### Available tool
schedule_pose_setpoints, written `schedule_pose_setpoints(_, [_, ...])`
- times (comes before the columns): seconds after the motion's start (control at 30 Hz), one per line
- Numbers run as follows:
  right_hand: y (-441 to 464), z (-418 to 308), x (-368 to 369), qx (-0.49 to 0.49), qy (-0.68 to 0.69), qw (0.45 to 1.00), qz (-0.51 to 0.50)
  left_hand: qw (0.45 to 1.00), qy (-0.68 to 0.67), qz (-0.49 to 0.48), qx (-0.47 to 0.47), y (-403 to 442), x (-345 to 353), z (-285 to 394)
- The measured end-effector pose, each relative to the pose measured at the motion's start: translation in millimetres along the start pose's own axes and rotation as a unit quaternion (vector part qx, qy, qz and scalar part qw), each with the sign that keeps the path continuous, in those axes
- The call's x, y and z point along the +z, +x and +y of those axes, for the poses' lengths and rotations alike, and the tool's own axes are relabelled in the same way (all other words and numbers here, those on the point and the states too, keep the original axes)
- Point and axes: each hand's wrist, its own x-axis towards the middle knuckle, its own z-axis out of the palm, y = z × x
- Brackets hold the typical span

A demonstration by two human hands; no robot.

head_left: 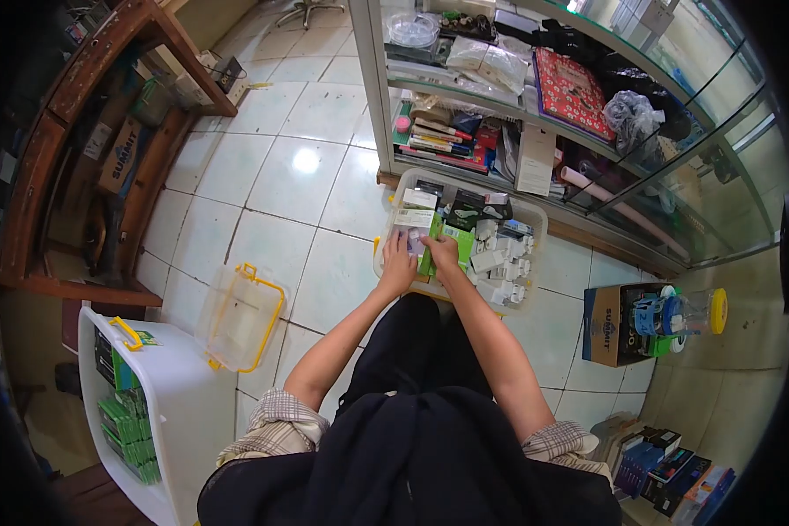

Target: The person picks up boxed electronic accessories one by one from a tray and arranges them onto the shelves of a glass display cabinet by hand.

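Observation:
A clear plastic storage bin [542, 221] stands on the floor before my knees, packed with small boxes. My left hand [399, 266] rests with fingers stretched out over a white and green box [415, 216] in the bin's left part. Right beside it, my right hand [444, 252] has its fingers closed around the edge of a green box [433, 230]. Another bright green box [458, 241] lies just to the right of that hand. Several small white boxes [500, 263] fill the right side, and dark packages [478, 206] lie at the back.
Behind the bin stands a glass display cabinet [380, 96] with loaded shelves. A yellow-edged lid [244, 317] and a tall white container [188, 377] of green packs are at left. At right are a Summit carton [601, 326], a yellow-lidded jar [700, 313] and stacked boxes [666, 473].

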Motion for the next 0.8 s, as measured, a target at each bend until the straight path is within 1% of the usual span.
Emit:
schedule_pose_setpoints(0.03, [-13, -17, -1, -0.006, 0.002, 1.0, 0.0, 1.0, 0.001, 0.005, 0.004, -1, -4, 1])
schedule_pose_setpoints(0.1, [-42, -48, -4, -0.041, -0.118, 0.99, 0.07, 0.999, -0.041, -0.016, 0.01, -3, -13, 0])
schedule_pose_setpoints(0.13, [-43, -52, -7, -0.045, -0.116, 0.99, 0.07, 0.999, -0.039, -0.012, 0.013, -1, -24, 6])
schedule_pose_setpoints(0.2, [-48, -60, -21, -0.09, -0.104, 0.989, 0.055, 0.995, -0.062, -0.031, 0.075, -5, -47, 17])
schedule_pose_setpoints(0.23, [-63, -85, -32, -0.062, -0.099, 0.993, 0.022, 0.991, -0.068, -0.017, 0.113, -3, -57, 21])
schedule_pose_setpoints(0.27, [-76, -104, -42, -0.069, -0.098, 0.992, 0.025, 0.99, -0.068, -0.013, 0.119, -1, -72, 29])
schedule_pose_setpoints(0.33, [-96, -141, -61, -0.052, 0.041, 0.997, -0.047, 0.969, -0.078, -0.036, 0.231, 8, -112, 56])
schedule_pose_setpoints(0.37, [-104, -161, -73, -0.069, 0.063, 0.993, -0.078, 0.957, -0.081, -0.034, 0.278, 17, -130, 70])
schedule_pose_setpoints(0.4, [-113, -181, -84, -0.088, 0.084, 0.987, -0.108, 0.953, -0.082, -0.025, 0.29, 27, -146, 86])
schedule_pose_setpoints(0.47, [-137, -229, -104, -0.11, 0.146, 0.97, -0.162, 0.914, -0.079, 0.0, 0.399, 50, -175, 118])
schedule_pose_setpoints(0.5, [-143, -250, -114, -0.132, 0.149, 0.964, -0.178, 0.899, -0.074, 0.044, 0.429, 62, -186, 136])
schedule_pose_setpoints(0.53, [-154, -274, -122, -0.155, 0.152, 0.957, -0.193, 0.89, -0.072, 0.056, 0.446, 79, -192, 148])
schedule_pose_setpoints(0.6, [-176, -318, -137, -0.207, 0.139, 0.951, -0.181, 0.844, -0.044, 0.161, 0.51, 113, -204, 176])
schedule_pose_setpoints(0.63, [-180, -336, -147, -0.237, 0.149, 0.941, -0.189, 0.832, -0.092, 0.181, 0.516, 119, -218, 205])
schedule_pose_setpoints(0.67, [-181, -353, -156, -0.264, 0.158, 0.93, -0.199, 0.831, -0.108, 0.196, 0.51, 129, -225, 224])
schedule_pose_setpoints(0.7, [-173, -367, -163, -0.299, 0.172, 0.919, -0.188, 0.825, -0.13, 0.21, 0.508, 142, -229, 241])
schedule_pose_setpoints(0.77, [-169, -398, -182, -0.356, 0.12, 0.911, -0.171, 0.816, -0.168, 0.228, 0.504, 168, -240, 276])
schedule_pose_setpoints(0.8, [-160, -411, -191, -0.374, 0.083, 0.91, -0.159, 0.828, -0.175, 0.24, 0.475, 176, -245, 295])
